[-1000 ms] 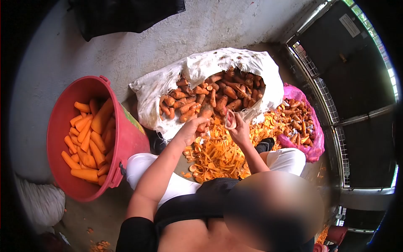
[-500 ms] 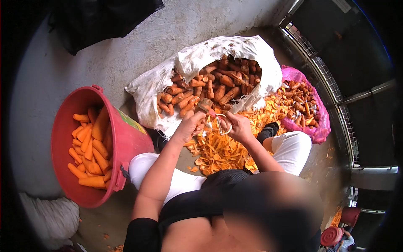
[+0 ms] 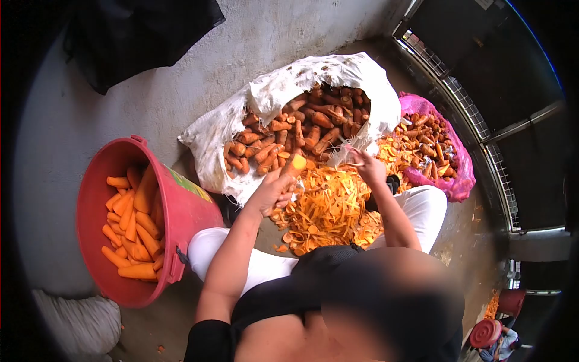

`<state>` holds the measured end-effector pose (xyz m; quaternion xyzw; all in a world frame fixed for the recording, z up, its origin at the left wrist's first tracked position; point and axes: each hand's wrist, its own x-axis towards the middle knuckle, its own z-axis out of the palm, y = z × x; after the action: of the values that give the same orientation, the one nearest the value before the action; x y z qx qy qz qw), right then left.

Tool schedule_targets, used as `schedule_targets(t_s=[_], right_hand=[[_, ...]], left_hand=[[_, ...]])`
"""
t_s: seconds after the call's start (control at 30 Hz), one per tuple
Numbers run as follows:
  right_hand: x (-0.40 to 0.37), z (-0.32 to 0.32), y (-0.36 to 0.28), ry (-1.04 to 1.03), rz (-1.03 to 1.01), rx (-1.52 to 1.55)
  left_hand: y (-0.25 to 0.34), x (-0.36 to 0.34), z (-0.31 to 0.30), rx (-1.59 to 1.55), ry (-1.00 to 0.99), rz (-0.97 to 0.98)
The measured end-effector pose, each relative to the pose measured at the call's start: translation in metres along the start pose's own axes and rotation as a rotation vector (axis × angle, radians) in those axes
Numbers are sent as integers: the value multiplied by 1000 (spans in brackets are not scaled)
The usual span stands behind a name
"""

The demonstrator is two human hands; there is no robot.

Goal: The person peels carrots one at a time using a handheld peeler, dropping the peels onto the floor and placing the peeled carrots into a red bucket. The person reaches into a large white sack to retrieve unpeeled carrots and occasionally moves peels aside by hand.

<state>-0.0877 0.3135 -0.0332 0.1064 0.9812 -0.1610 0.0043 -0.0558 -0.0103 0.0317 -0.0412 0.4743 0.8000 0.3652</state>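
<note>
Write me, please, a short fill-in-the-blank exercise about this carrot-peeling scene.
1. The left hand grips a ___ whose cut end faces the camera.
2. Peeled carrots lie in the ___ bucket.
3. Unpeeled carrots fill the open ___ sack.
4. The pink bag lies on the person's ___ side.

Missing words: carrot; red; white; right.
</note>
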Motion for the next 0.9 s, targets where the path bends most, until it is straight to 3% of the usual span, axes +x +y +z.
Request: schedule_targets(t_s=[0.03, 0.1, 0.23, 0.3, 0.43, 0.57, 0.67, 0.77, 0.9], right_hand=[[-4, -10, 7, 13, 70, -37], [-16, -10, 17, 94, -66, -52], [-50, -18, -35, -88, -92, 363], [-63, -11, -52, 39, -383, 344], [-70, -16, -86, 118, -661, 282], [-68, -13, -90, 62, -696, 230], [-66, -12, -92, 77, -711, 197], [-65, -11, -94, 109, -730, 141], [-60, -10, -93, 177, -703, 70]], left_hand=[[-3, -1, 1, 31, 28, 25], [-7, 5, 3, 208, 132, 86], [-7, 15, 6, 367, 118, 116], [-14, 22, 4, 452, 148, 145], [-31, 31, -9, 490, 120, 163], [-35, 32, -14, 492, 49, 220], [-34, 29, -11, 549, 130, 248], [-41, 33, -18, 619, 213, 176], [-49, 40, -26, 533, 180, 154]])
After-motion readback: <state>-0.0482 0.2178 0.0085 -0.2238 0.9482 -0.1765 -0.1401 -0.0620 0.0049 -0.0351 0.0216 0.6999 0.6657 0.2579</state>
